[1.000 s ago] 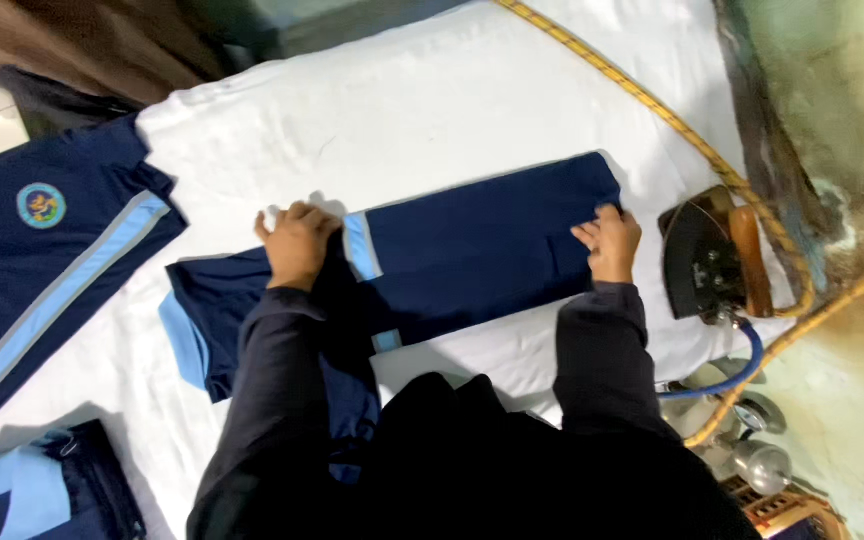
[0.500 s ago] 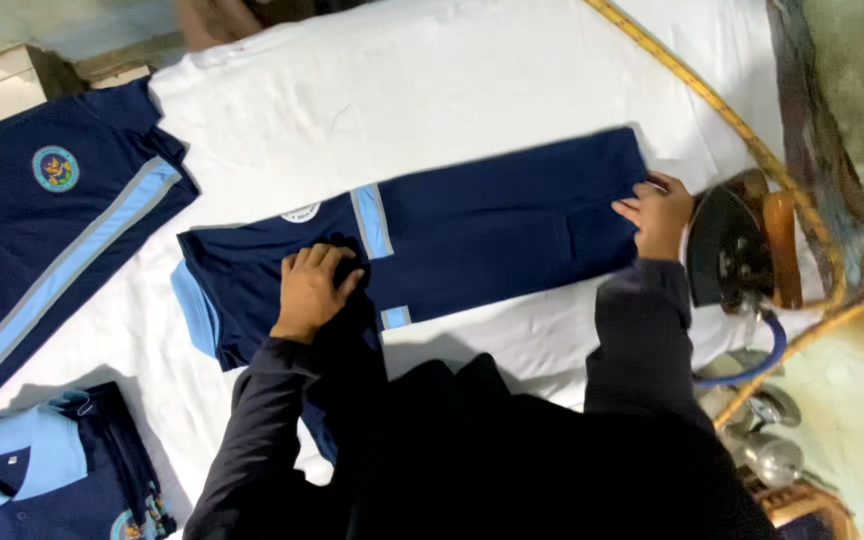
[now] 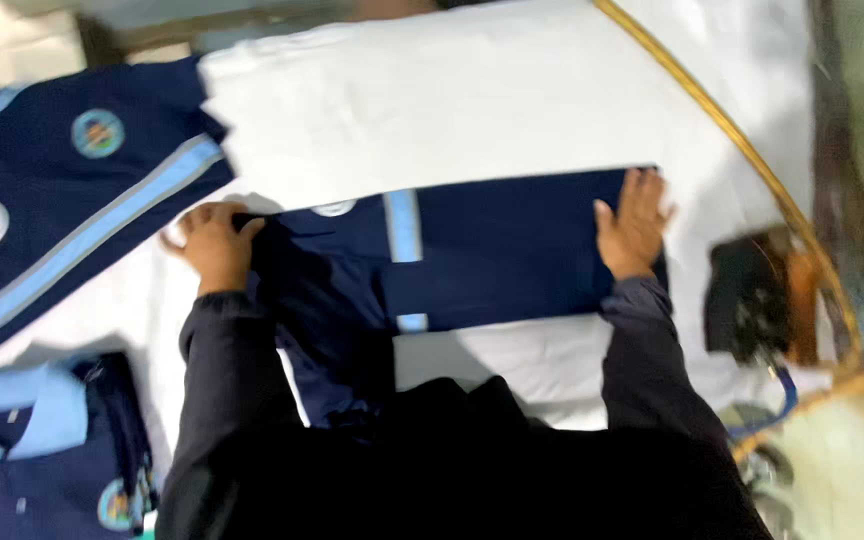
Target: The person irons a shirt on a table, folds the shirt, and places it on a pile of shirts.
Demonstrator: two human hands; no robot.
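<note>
A navy shirt with a light blue stripe (image 3: 492, 250) lies folded lengthwise on the white ironing sheet (image 3: 472, 110). My left hand (image 3: 214, 245) grips the shirt's left end, where the fabric is bunched. My right hand (image 3: 632, 225) lies flat with fingers spread on the shirt's right end, pressing it down. Both of my arms are in dark sleeves.
A dark iron (image 3: 757, 295) stands on the sheet right of my right hand, with a yellow cord (image 3: 722, 130) curving past it. A navy garment with round badges (image 3: 62, 190) lies at the left. More folded navy and light blue clothes (image 3: 42, 440) sit at bottom left.
My left hand has slid left to the shirt's left end and taken hold of it. My right hand has shifted slightly left on the right end. The view has also shifted.
</note>
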